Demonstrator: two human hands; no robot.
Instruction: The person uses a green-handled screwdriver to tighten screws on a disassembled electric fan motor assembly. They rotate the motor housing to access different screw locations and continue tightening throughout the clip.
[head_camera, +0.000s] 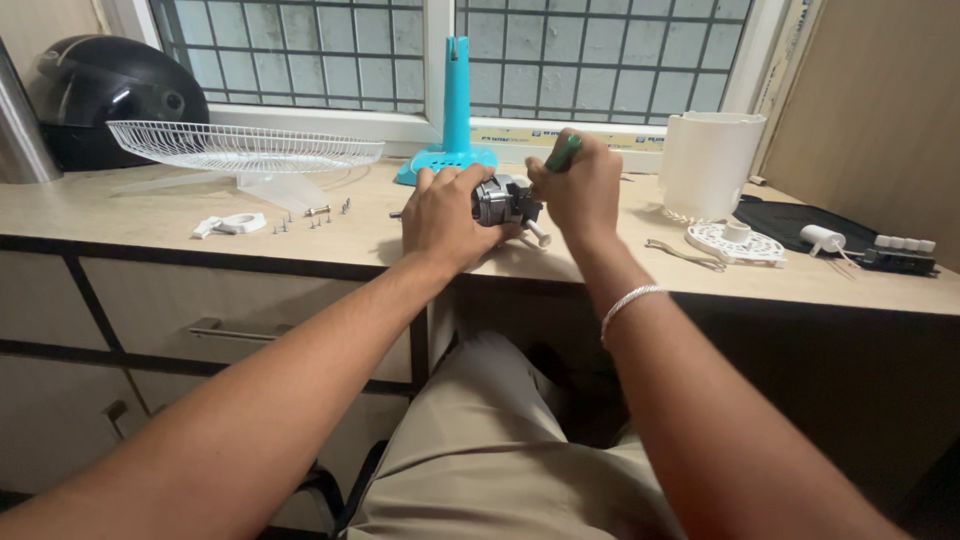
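The bench (150, 215) spanned the frame's middle, with a black helmet (100, 90) at upper left beside a white wire fan guard (240, 148). A white cylindrical housing (708, 160) stood at upper right, a turquoise fan stand (455, 110) at top centre. At centre, the left hand (445, 215) closed around a small electric motor (500, 200) resting on the bench; the right hand (578, 190) gripped a green-handled screwdriver (563, 153) against it. Loose screws (315, 218) lay left of centre.

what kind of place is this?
Likely a home desk used as a repair bench, not a workshop: a wooden counter with drawers under a barred window, a helmet on it, and fan parts around the small motor.
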